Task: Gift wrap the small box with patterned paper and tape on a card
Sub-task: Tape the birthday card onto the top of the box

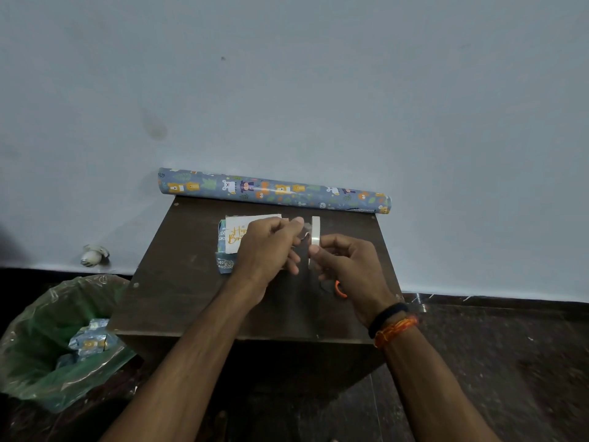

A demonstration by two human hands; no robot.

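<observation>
A small box wrapped in blue patterned paper sits on the dark wooden table, mostly hidden behind my left hand. A white birthday card with gold writing lies on top of it. My right hand holds a roll of clear tape upright, edge-on to me. My left hand pinches the tape's free end beside the roll, just above the box.
The roll of patterned paper lies along the table's far edge against the wall. Orange-handled scissors peek out under my right hand. A green-lined bin with paper scraps stands on the floor at left.
</observation>
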